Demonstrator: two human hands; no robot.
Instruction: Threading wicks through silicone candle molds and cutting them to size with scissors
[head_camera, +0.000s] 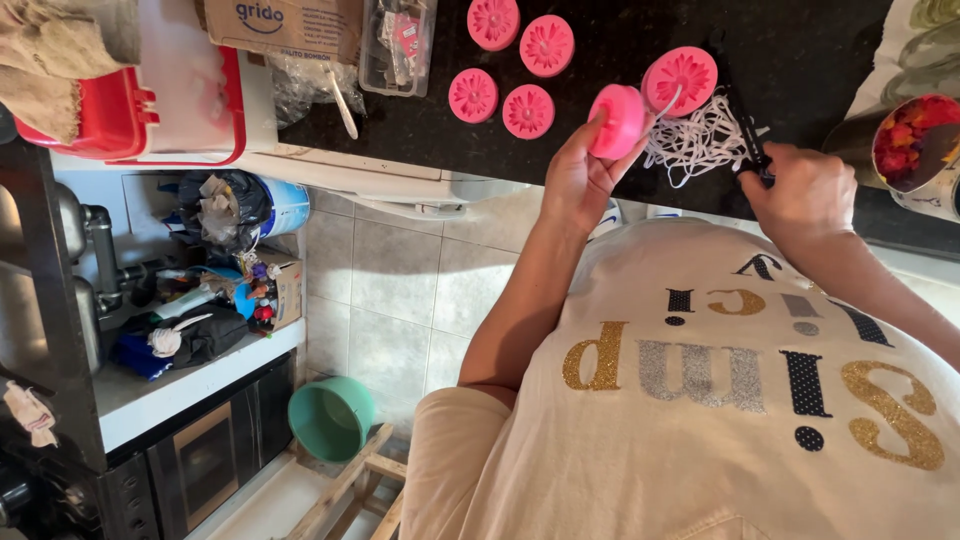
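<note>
While the left hand (580, 170) pinches a pink flower-shaped mould (616, 121) by its rim above the tabletop (600, 50), it looks light, rubbery, easily gripped; the right hand (800, 190) is closed on a black tool (752, 150) beside white cord (695, 140).

We see pink moulds (527, 110) of smooth, matt, rubbery plastic on a polished dark speckled stone desk (800, 50), a heap of white cord (700, 140) that looks soft and woven, a matt brown cardboard box (285, 28), and a glossy red plastic container (110, 115).
</note>
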